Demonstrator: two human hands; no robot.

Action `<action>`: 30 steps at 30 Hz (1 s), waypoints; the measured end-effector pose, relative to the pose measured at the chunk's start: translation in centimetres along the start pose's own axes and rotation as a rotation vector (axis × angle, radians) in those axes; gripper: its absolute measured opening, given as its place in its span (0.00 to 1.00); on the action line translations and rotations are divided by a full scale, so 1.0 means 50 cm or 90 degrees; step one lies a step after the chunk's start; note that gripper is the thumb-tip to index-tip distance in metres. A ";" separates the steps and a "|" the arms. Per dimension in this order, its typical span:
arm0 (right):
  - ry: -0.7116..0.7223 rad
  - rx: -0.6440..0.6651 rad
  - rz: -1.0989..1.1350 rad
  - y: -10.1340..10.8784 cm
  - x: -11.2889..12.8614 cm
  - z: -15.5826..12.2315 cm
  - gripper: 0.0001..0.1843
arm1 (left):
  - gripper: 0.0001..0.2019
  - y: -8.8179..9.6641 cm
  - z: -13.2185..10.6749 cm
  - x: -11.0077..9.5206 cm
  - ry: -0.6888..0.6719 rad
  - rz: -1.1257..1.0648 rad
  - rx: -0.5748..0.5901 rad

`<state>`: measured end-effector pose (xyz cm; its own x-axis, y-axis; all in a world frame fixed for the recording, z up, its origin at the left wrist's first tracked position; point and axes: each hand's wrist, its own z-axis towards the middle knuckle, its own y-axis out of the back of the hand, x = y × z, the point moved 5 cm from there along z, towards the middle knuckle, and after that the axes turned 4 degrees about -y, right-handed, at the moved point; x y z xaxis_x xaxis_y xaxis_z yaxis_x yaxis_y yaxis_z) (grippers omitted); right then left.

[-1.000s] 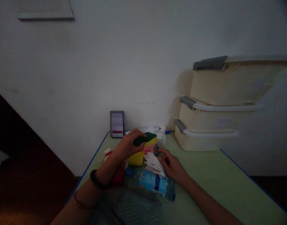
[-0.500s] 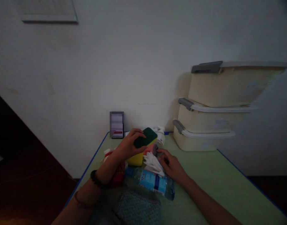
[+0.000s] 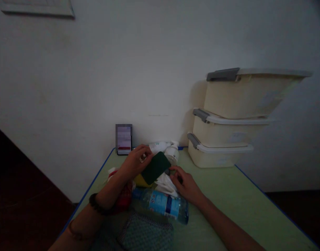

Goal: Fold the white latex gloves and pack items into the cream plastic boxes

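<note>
My left hand [image 3: 136,161] has its thumb and fingers pinched at the upper left edge of a green scouring sponge [image 3: 157,168], whose dark green face is turned towards me. Under it shows a yellow piece [image 3: 143,180], partly covered. My right hand [image 3: 185,184] rests loosely bent beside a crumpled white thing [image 3: 166,184], thumb and index finger apart; the index fingertip is by the sponge's right corner. A clear bottle with a blue label [image 3: 164,204] lies on its side nearer to me. A red package [image 3: 122,198] is partly hidden by my left forearm.
A teal mesh cloth [image 3: 146,232] lies at the front of the green table [image 3: 222,205]. White bottles [image 3: 172,154] are at the back by the wall. A phone [image 3: 124,141] stands upright at the back left. Stacked cream boxes [image 3: 235,97] with grey latches stand at the right.
The sponge has come down and turned, so its green face now shows and its yellow side is hidden. My left hand has shifted to its upper edge. The view has swung slightly right.
</note>
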<state>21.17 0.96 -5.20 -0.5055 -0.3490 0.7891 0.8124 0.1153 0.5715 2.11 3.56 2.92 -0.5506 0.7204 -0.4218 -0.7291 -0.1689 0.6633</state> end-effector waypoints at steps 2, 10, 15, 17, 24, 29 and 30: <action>0.000 0.001 0.004 0.001 0.000 0.000 0.15 | 0.06 -0.005 0.001 0.003 0.007 0.004 0.028; 0.003 0.001 0.009 0.000 -0.003 0.000 0.14 | 0.07 -0.017 -0.001 0.011 0.033 0.014 0.104; 0.007 0.003 0.002 0.001 -0.005 0.001 0.14 | 0.08 -0.018 -0.003 0.012 0.051 0.014 0.123; 0.010 0.006 0.001 0.000 -0.005 0.001 0.14 | 0.08 -0.018 -0.004 0.011 0.057 0.015 0.127; 0.013 0.014 0.001 -0.003 -0.004 0.001 0.13 | 0.09 -0.020 -0.005 0.014 0.065 0.022 0.141; 0.016 0.006 -0.003 -0.002 -0.003 0.001 0.13 | 0.08 -0.019 -0.005 0.011 0.065 0.033 0.145; 0.018 0.005 -0.003 -0.002 -0.003 0.000 0.13 | 0.08 -0.019 -0.004 0.010 0.065 0.037 0.145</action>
<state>21.16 1.02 -5.37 -0.5010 -0.3755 0.7798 0.8078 0.1204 0.5770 2.42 3.94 1.95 -0.6348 0.6409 -0.4316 -0.5913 -0.0433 0.8053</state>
